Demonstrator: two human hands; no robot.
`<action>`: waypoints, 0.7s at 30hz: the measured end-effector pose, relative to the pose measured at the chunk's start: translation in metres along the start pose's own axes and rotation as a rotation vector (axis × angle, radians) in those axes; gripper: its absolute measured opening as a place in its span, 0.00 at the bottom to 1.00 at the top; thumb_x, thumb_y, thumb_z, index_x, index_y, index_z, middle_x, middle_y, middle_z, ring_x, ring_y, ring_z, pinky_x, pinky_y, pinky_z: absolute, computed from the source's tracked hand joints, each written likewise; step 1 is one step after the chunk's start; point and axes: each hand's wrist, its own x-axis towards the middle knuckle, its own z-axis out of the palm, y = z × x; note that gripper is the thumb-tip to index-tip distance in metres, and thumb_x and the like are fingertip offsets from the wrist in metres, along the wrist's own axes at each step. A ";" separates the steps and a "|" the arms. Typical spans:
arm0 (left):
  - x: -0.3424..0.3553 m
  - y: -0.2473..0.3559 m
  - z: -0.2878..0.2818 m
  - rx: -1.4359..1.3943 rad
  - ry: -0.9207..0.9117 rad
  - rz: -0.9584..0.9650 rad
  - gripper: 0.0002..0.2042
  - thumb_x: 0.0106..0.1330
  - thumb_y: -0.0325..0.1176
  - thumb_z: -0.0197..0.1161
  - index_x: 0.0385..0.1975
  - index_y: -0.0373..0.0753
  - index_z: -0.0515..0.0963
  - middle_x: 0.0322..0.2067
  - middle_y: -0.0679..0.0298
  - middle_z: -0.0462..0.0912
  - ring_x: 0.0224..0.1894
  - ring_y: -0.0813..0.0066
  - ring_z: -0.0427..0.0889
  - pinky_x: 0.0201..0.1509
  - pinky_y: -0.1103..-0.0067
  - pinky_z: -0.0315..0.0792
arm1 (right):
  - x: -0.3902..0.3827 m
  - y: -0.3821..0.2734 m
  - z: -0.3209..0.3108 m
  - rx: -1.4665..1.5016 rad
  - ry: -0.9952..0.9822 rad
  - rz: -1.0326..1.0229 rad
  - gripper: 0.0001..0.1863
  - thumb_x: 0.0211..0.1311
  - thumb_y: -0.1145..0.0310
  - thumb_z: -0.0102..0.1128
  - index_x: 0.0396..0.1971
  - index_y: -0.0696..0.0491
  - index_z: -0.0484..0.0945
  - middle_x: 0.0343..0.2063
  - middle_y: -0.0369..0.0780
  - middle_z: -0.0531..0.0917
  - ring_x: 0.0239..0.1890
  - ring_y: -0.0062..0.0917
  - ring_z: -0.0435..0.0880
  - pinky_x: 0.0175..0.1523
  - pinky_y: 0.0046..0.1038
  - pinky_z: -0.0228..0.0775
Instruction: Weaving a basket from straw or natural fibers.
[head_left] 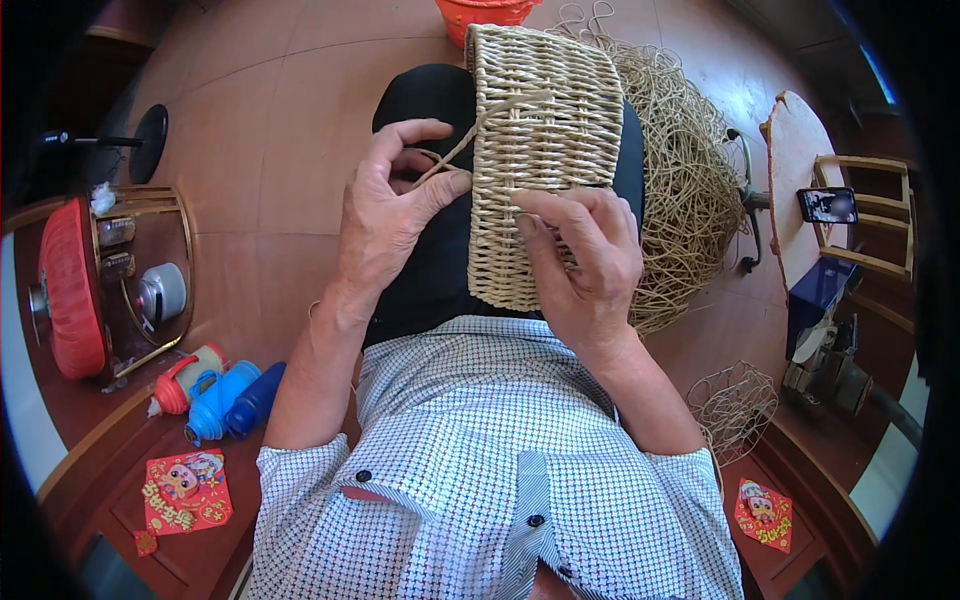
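A woven straw basket (545,130) lies across my lap, its weave facing up. My left hand (390,195) is at the basket's left edge, thumb tip against the weave. A loose straw cord (462,146) runs from the basket's upper part over that edge into the left hand's fingers, which are partly closed around it. My right hand (590,250) rests on the lower right of the basket. Its thumb and forefinger are bent close together at the surface; whatever lies between them is too small to make out. The other right fingers are curled and partly hidden.
A large heap of tangled straw cord (680,190) lies right of my legs, with a smaller loose coil (735,405) nearer. An orange-red bucket (485,14) stands beyond the basket. Thermos flasks (222,398) are at left; a round wooden table (795,190) and wooden chair (880,205) at right.
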 end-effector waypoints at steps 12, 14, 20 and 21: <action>-0.018 -0.005 0.015 -0.073 0.032 0.097 0.06 0.74 0.29 0.69 0.44 0.34 0.86 0.37 0.67 0.88 0.38 0.82 0.85 0.47 0.82 0.81 | 0.001 -0.004 0.008 -0.185 -0.086 -0.074 0.16 0.61 0.70 0.72 0.50 0.44 0.88 0.34 0.31 0.80 0.37 0.26 0.80 0.42 0.32 0.65; -0.019 -0.005 0.016 -0.164 -0.003 0.065 0.07 0.75 0.29 0.67 0.46 0.33 0.86 0.38 0.67 0.88 0.39 0.82 0.85 0.49 0.82 0.81 | 0.001 -0.004 0.008 -0.190 -0.090 -0.083 0.16 0.62 0.70 0.73 0.50 0.44 0.88 0.34 0.31 0.81 0.37 0.25 0.80 0.42 0.32 0.65; -0.021 -0.002 0.021 -0.343 -0.027 -0.066 0.12 0.78 0.31 0.64 0.51 0.29 0.85 0.43 0.64 0.89 0.45 0.81 0.85 0.56 0.81 0.79 | 0.001 -0.003 0.009 -0.201 -0.098 -0.088 0.16 0.61 0.70 0.73 0.50 0.44 0.87 0.34 0.31 0.81 0.37 0.25 0.80 0.42 0.32 0.65; -0.024 -0.001 0.022 -0.356 -0.020 -0.108 0.12 0.78 0.32 0.65 0.52 0.29 0.84 0.44 0.64 0.89 0.48 0.81 0.84 0.58 0.80 0.78 | 0.000 -0.003 0.009 -0.195 -0.100 -0.084 0.16 0.61 0.70 0.73 0.49 0.44 0.87 0.34 0.32 0.81 0.37 0.25 0.80 0.42 0.32 0.65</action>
